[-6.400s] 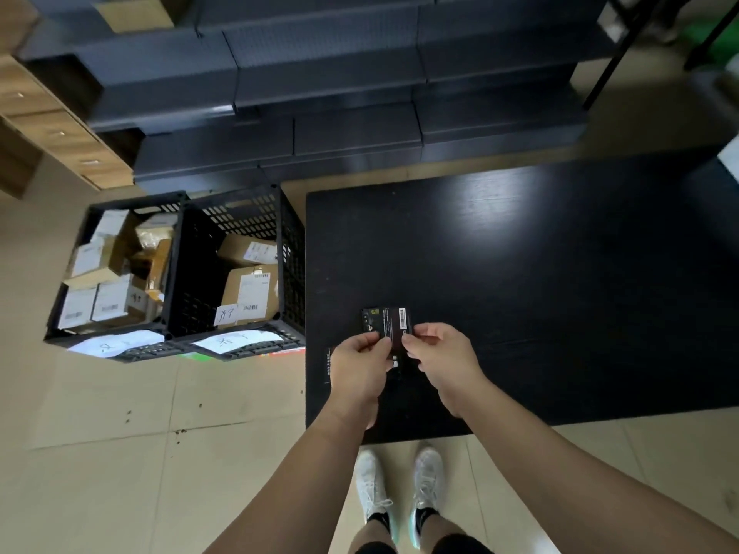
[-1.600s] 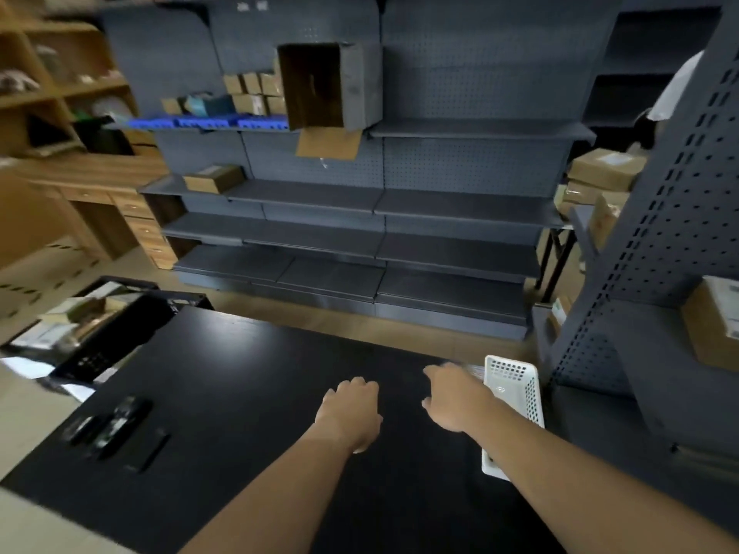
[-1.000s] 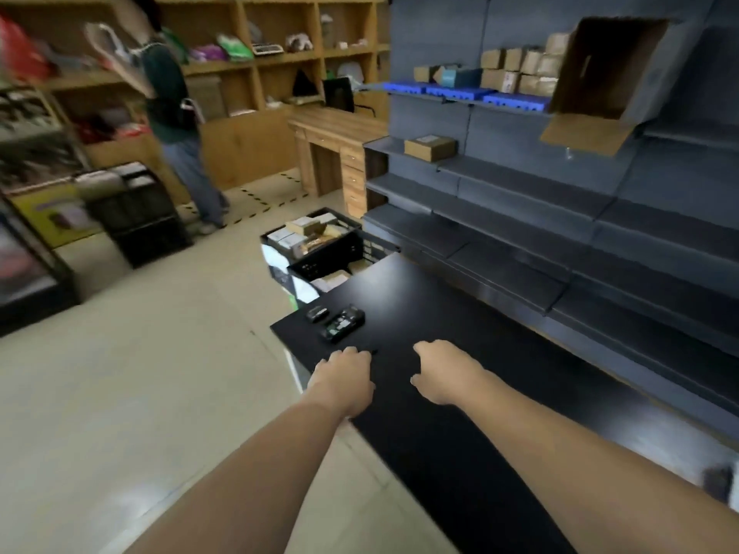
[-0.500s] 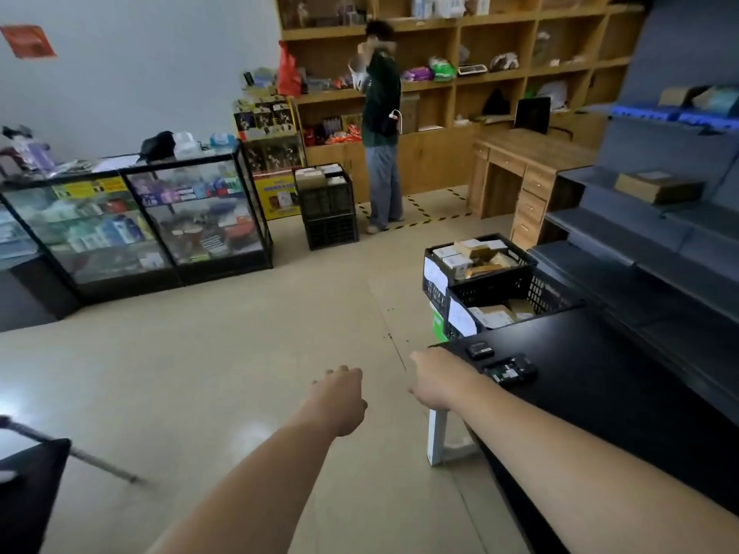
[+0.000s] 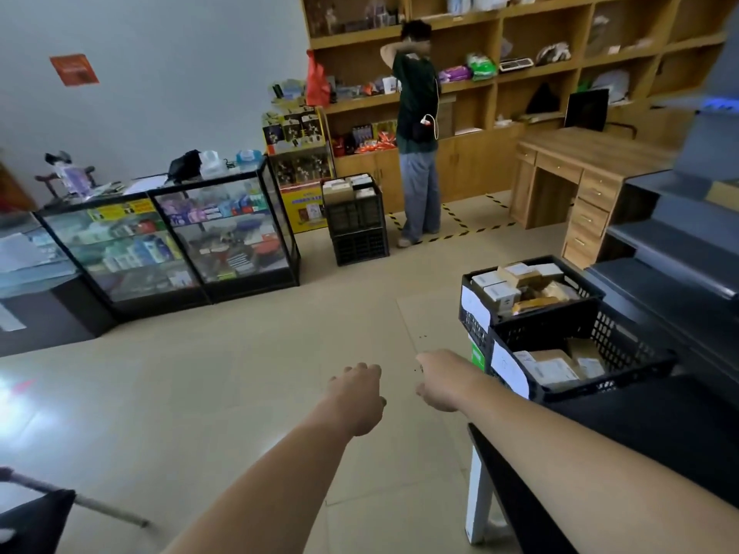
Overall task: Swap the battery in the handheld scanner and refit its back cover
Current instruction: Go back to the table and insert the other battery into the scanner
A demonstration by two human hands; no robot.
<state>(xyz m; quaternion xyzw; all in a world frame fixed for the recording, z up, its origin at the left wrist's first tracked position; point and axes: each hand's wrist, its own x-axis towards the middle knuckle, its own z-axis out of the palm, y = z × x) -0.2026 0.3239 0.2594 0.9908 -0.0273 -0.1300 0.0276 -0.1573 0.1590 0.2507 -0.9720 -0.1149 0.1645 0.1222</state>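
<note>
Neither the scanner, the battery nor the back cover shows in the head view. My left hand (image 5: 356,397) hangs out over the bare floor, fingers loosely curled under, nothing visible in it. My right hand (image 5: 444,381) is beside it, also curled with nothing visible in it, just off the near left corner of the black table (image 5: 660,425). My right forearm lies across that corner and hides part of the tabletop.
Two black crates (image 5: 560,329) of parcels stand against the table's far side. The table's white leg (image 5: 478,497) is under my arm. A person (image 5: 416,133) stands at wooden shelves. Glass display cabinets (image 5: 180,241) stand left, stacked crates (image 5: 356,225) beyond, a wooden desk (image 5: 580,185) at right.
My view has swung left, away from the table. The scanner and small black part, still seen on the table corner half a second ago, are out of sight. Both hands stay held out, empty.
</note>
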